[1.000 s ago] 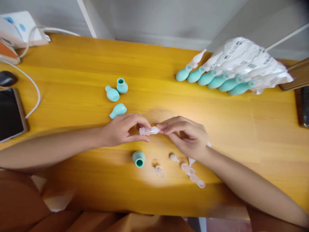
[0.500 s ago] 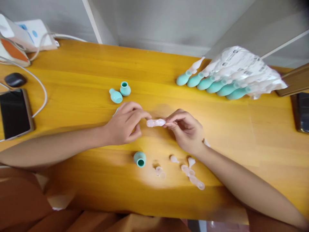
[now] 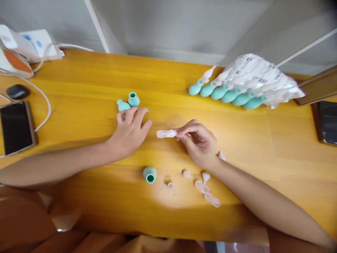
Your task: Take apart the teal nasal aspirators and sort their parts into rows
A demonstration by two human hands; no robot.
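Between the thumb and fingers of my right hand (image 3: 198,142) is a translucent pinkish nozzle piece (image 3: 165,134), held level above the table with its free end to the left. My left hand (image 3: 131,131) is empty, its fingers spread and curved over the turquoise rubber bulbs at the back. One turquoise bulb (image 3: 122,104) lies partly behind those fingers; another bulb (image 3: 134,99) shows its open neck just beyond. A third bulb (image 3: 150,175) sits nearer me, its dark opening facing me. Clear connector pieces (image 3: 209,195) and small pale tips (image 3: 187,174) lie below my right hand.
Several turquoise bulbs with nozzles fitted (image 3: 195,88) stand in a slanted row at the back right, against a clear printed plastic bag (image 3: 259,72). At the left are a phone (image 3: 17,128), a black mouse (image 3: 18,91) and a white cable (image 3: 48,102).
My left hand has moved left and away from me, off the nozzle piece and over the bulbs, its fingers spreading. The right hand still holds the nozzle piece. The whole view has shifted slightly.
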